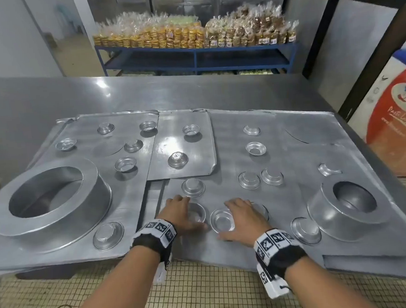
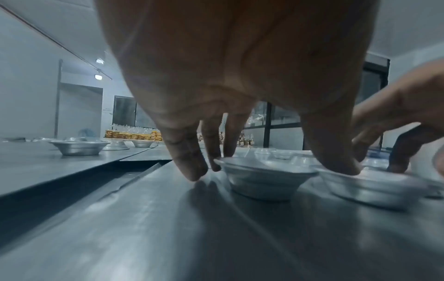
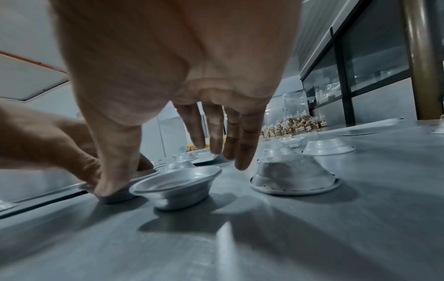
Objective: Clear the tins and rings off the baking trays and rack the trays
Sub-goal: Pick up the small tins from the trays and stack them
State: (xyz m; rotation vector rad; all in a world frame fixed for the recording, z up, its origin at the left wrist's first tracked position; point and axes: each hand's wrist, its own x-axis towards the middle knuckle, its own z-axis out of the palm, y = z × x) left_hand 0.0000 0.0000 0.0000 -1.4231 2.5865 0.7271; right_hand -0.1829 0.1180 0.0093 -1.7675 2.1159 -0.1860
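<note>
Several flat metal baking trays [image 1: 296, 195] overlap on a steel table, strewn with small round tins. My left hand [image 1: 179, 210] reaches down over an upright small tin [image 1: 198, 214] on the near middle tray. In the left wrist view the left hand [image 2: 266, 165] has fingers on one side of that tin's [image 2: 264, 182] rim and thumb on the other; the tin still sits on the tray. My right hand [image 1: 242, 216] hovers, fingers straight, over a second upright tin [image 1: 222, 221]. In the right wrist view the hand [image 3: 173, 175] spans that tin [image 3: 175, 190], beside an upturned tin [image 3: 295, 178].
A large metal ring [image 1: 48, 196] stands on the left tray and a smaller deep ring [image 1: 345, 206] on the right tray, near a tin [image 1: 306, 230]. More tins lie farther back. Beyond the table [image 1: 49, 97] is a blue shelf of bagged goods [image 1: 193, 34]. A carton [image 1: 392, 121] stands right.
</note>
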